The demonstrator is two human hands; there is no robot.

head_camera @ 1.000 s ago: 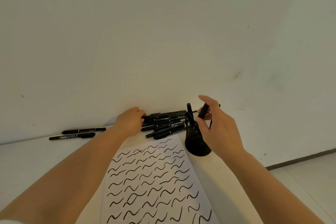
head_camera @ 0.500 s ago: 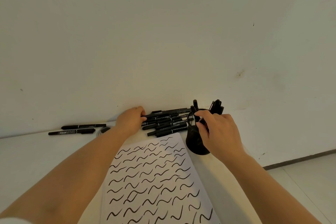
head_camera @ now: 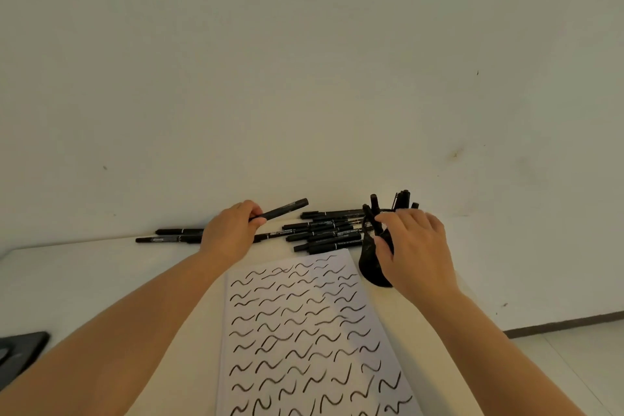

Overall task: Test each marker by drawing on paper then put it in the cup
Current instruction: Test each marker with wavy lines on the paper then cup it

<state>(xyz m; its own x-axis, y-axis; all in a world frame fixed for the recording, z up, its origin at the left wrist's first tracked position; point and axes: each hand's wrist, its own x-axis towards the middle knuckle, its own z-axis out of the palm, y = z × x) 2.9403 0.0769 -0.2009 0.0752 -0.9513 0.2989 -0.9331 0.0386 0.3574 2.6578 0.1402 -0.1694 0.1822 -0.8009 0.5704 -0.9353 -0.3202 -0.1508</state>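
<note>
At the far left edge a dark flat object [head_camera: 20, 353] lies on the white table [head_camera: 101, 280], only partly in view. Further along, close to the wall [head_camera: 304, 61], two black markers [head_camera: 169, 236] lie side by side, their right ends hidden behind the left hand.

The left hand [head_camera: 229, 233] is raised a little above the table with its fingers and thumb curled round one end of a black marker [head_camera: 283, 208]; the rest of that marker sticks out to the right and slightly upward, clear of the others.

Right of it, a pile of markers [head_camera: 326, 230] lies flat against the foot of the wall, just beyond the top edge of the paper [head_camera: 304, 331]. The paper lies between the two forearms and is covered in rows of short black wavy strokes.

Beside the paper's upper right corner stands the black mesh cup [head_camera: 371, 263], with several markers in the cup [head_camera: 401, 197] poking up out of it. The right hand [head_camera: 413, 246] is at the cup's rim, its fingers bent over the top and side. Whether it actually grasps the cup or a marker, I cannot tell.
</note>
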